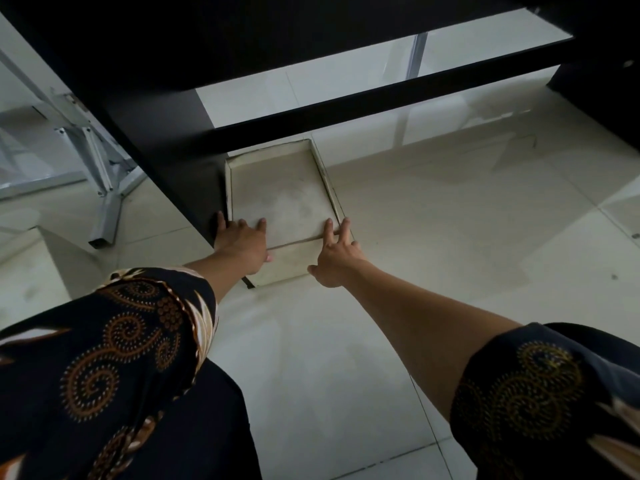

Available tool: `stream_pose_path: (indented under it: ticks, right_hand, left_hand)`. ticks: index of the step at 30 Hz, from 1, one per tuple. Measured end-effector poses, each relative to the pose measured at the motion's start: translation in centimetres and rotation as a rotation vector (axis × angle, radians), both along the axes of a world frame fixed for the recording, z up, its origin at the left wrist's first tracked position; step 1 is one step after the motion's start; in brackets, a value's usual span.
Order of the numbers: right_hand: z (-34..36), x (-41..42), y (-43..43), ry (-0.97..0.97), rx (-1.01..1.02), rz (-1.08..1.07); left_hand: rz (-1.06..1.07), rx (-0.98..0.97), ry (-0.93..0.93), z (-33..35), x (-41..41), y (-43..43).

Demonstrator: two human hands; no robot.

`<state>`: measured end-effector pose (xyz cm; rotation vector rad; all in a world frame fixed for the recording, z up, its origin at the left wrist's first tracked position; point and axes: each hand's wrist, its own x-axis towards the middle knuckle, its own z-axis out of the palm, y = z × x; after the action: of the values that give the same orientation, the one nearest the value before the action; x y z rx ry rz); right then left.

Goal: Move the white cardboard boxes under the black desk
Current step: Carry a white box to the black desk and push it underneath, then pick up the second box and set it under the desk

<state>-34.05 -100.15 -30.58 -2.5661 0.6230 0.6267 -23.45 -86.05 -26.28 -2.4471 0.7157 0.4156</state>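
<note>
A shallow white cardboard box [282, 195], open at the top, lies on the pale tiled floor under the black desk [156, 109], its left side against the desk's dark side panel. My left hand [242, 245] rests on the box's near left corner, fingers spread over the rim. On the near right corner my right hand [336, 258] has its fingers over the rim and thumb out. Both hands touch the near wall of the box; neither wraps fully around it.
A black crossbar [381, 105] runs across behind the box. A grey metal folding frame [104, 188] stands to the left of the desk panel. Glossy floor tiles [467, 220] stretch to the right and toward me. Patterned dark sleeves cover my upper arms.
</note>
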Motion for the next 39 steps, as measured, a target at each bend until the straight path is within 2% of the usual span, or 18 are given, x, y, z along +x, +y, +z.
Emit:
stream_pose_path:
  ticks: [8, 18, 22, 28, 34, 39]
  right_hand:
    - [-1.8, 1.9, -1.2, 0.115, -0.083, 0.131]
    - [-1.0, 2.0, -1.4, 0.128, -0.035, 0.113]
    - [1.1, 1.0, -1.8, 0.121, -0.042, 0.155]
    - [3.3, -1.6, -1.9, 0.029, -0.050, 0.170]
    - [11.4, -5.7, -1.1, -0.010, -0.079, 0.102]
    - [22.1, -10.6, -0.5, 0.015, -0.020, 0.087]
  left_hand:
    - [-0.016, 0.006, -0.005, -0.4, 0.3, 0.1]
    - [0.017, 0.004, -0.056, -0.4, -1.1, 0.0]
    - [0.005, 0.017, -0.077, 0.2, -2.2, 0.2]
    - [-0.015, -0.077, 0.027, 2.1, -3.3, 1.5]
    - [0.049, -0.162, 0.049, 9.2, -8.0, 2.6]
    - [0.146, -0.230, 0.118, 18.9, -13.8, 4.0]
